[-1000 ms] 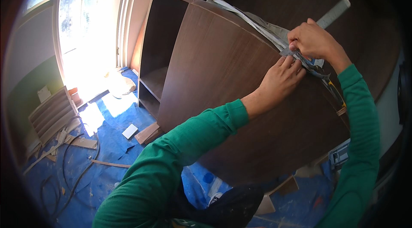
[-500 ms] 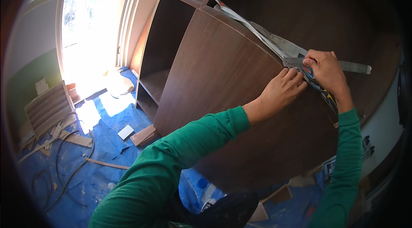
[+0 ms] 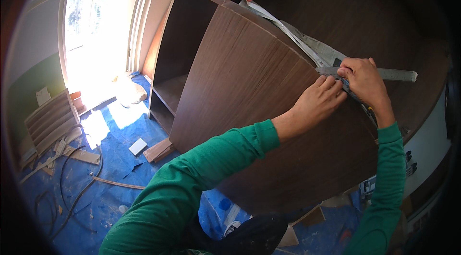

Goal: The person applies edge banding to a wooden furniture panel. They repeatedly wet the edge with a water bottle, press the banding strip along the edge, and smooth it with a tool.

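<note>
A metal ruler (image 3: 396, 74) is gripped in my right hand (image 3: 366, 82), at the top edge of a brown wood-grain panel (image 3: 249, 77) on a cabinet. One end of the ruler reaches that edge; the other sticks out to the right. Beside it, my left hand (image 3: 314, 100) lies on the panel with its fingers bent over the edge, close to the ruler. I cannot make out whether those fingers pinch anything. Folded newspaper (image 3: 317, 51) lies along the edge behind the panel. Partly covered by my right hand, a dark tool with yellow parts (image 3: 370, 109) shows beneath it.
Open cabinet compartments (image 3: 192, 34) stand left of the panel. Blue sheeting (image 3: 113, 197) covers the floor, with a black cable (image 3: 77, 202), wood offcuts (image 3: 159, 150), a white block (image 3: 138, 146) and a slatted panel (image 3: 52, 120). A bright glazed door (image 3: 98, 24) is at the far left.
The ruler has turned slightly and lies more level, its left end a little lower. Both hands stay almost in place. The whole view has shifted slightly.
</note>
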A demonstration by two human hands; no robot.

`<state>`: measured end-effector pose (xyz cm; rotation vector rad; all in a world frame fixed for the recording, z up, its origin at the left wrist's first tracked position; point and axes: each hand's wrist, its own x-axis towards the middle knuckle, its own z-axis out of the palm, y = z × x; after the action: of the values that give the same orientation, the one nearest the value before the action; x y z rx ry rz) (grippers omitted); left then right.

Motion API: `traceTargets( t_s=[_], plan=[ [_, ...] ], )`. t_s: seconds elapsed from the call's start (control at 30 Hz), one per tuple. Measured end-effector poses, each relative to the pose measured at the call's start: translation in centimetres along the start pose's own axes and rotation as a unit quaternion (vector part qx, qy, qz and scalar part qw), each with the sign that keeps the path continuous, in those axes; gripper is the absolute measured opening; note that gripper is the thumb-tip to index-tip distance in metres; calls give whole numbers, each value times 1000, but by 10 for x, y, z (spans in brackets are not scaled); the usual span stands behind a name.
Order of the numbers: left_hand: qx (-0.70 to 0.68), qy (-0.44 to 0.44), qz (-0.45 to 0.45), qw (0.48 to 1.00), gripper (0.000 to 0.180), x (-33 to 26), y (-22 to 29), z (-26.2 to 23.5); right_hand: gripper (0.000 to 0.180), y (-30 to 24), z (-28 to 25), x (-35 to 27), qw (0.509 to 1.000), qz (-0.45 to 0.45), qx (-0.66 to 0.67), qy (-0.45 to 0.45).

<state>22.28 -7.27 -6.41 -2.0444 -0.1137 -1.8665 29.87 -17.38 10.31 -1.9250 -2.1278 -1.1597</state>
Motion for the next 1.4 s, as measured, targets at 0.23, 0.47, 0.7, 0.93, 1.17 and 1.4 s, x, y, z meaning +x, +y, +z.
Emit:
traceTargets(
  t_s=[0.23, 0.47, 0.7, 0.93, 1.17, 1.4],
  plan=[
    [8, -6, -3, 1000, 19, -1, 1, -1, 21, -8, -5, 17, 999, -11, -29, -21],
    [34, -18, 19, 999, 24, 1, 5, -3, 20, 3, -11, 49, 995, -52, -63, -60],
    [26, -27, 17, 999, 28, -2, -3, -2, 21, -6, -7, 35, 998, 3, -14, -69],
    [-13, -26, 22, 999, 27, -3, -7, -1, 20, 6, 8, -19, 999, 18, 21, -34],
    [-4, 4, 3, 1000, 22, -7, -5, 7, 21, 1, 12, -5, 999, -2, -5, -32],
    [12, 9, -6, 1000, 23, -7, 6, 4, 23, -13, -1, 38, 993, -37, -62, -98]
  ],
)
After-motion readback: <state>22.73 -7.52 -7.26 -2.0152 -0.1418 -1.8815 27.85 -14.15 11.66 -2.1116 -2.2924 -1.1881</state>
